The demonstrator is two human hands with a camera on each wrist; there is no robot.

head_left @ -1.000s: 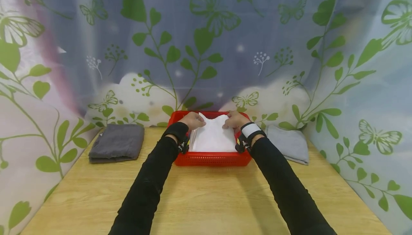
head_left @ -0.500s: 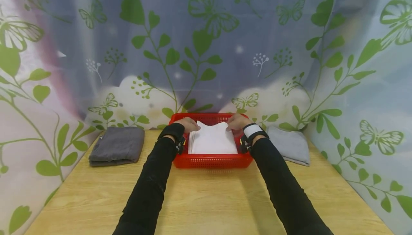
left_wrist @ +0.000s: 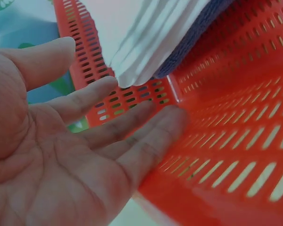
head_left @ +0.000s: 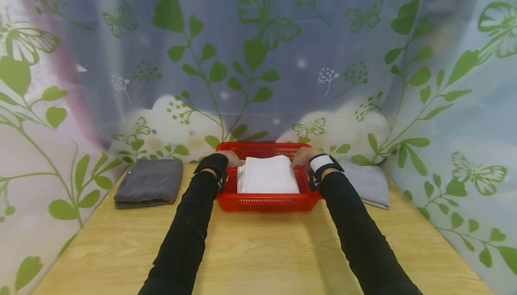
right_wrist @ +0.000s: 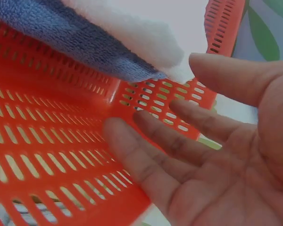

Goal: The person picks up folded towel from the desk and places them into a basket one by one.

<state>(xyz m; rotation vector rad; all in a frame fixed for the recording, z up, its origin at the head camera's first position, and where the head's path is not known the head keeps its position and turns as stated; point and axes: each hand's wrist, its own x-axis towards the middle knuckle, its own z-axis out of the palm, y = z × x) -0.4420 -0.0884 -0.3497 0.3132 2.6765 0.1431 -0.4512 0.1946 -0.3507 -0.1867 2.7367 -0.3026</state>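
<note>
A white folded cloth (head_left: 270, 176) lies on top of a stack inside a red perforated plastic basket (head_left: 268, 203). Under the white layers, the wrist views show a blue terry towel (right_wrist: 80, 42). My left hand (left_wrist: 70, 141) is at the basket's left side, fingers extended and spread, the index fingertip right by the corner of the white layers. On the opposite side, my right hand (right_wrist: 217, 146) has its fingers loosely straight and its thumb close to the white cloth's edge. Neither hand holds anything. In the head view the fingers are partly hidden inside the basket.
A dark grey folded cloth (head_left: 149, 182) lies on the wooden table (head_left: 258, 250) to the left of the basket. Right of it is a light grey folded cloth (head_left: 365, 185), partly behind the right forearm. A printed curtain (head_left: 258, 84) stands close behind the basket.
Both hands have let go of the white cloth's far corners and moved apart toward the basket's sides. The cloth's raised far edge now lies flatter on the stack.
</note>
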